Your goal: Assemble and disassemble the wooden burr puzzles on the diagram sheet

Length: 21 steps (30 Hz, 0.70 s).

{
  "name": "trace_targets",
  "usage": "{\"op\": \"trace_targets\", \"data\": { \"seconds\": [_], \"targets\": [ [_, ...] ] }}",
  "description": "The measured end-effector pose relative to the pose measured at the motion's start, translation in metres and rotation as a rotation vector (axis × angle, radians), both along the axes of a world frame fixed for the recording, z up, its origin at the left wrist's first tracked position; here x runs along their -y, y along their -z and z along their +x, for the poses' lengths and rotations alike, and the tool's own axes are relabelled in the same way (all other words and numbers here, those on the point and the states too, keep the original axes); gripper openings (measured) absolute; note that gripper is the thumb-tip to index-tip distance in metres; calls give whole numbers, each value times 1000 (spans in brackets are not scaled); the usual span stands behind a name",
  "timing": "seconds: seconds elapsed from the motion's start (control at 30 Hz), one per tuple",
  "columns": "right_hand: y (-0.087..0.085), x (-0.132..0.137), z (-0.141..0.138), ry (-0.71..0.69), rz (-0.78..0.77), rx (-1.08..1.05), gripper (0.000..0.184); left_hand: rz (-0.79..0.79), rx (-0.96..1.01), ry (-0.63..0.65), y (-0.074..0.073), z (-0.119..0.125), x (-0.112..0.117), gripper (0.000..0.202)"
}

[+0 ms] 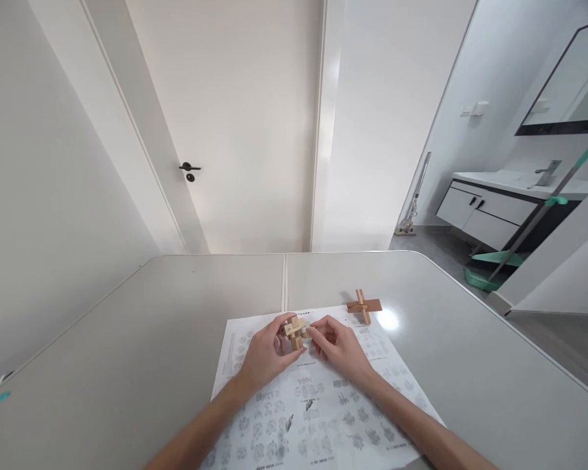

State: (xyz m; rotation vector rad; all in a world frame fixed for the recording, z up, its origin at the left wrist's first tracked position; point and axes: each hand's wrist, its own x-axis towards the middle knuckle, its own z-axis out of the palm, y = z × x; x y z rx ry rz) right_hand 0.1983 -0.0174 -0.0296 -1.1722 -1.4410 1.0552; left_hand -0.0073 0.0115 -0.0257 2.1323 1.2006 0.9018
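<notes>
A light wooden burr puzzle (295,331) of interlocking notched sticks is held above the printed sheet. My left hand (267,349) grips it from the left, thumb below and fingers along its top and far side. At its right side, my right hand (338,346) is closed in a pinch on the end of a small wooden puzzle piece (306,333) that meets the puzzle. The fingers cover much of that piece, so how far it sits inside cannot be told. Beyond my right hand lies a crossed wooden piece (364,306), redder in tone.
Under my hands a paper sheet (318,418) with rows of printed diagrams lies on the grey-white table (127,365). A seam (285,281) runs across the tabletop. Behind stands a white door (235,130); a mop (414,202), washbasin cabinet (490,205) and green dustpan (483,279) are at right.
</notes>
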Motion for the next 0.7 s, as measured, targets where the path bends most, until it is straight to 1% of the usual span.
{"op": "trace_targets", "data": {
  "seconds": [0.2,0.3,0.43,0.7],
  "targets": [
    [4,3,-2,22,109,155,32,-57,24,121,1,1,3,54],
    [4,4,-2,36,158,220,28,-59,36,121,0,3,3,53],
    [4,5,-2,13,195,259,24,-51,51,134,0,2,4,52],
    [6,5,-1,4,240,303,23,-96,95,130,-4,3,5,52]
  ]
}}
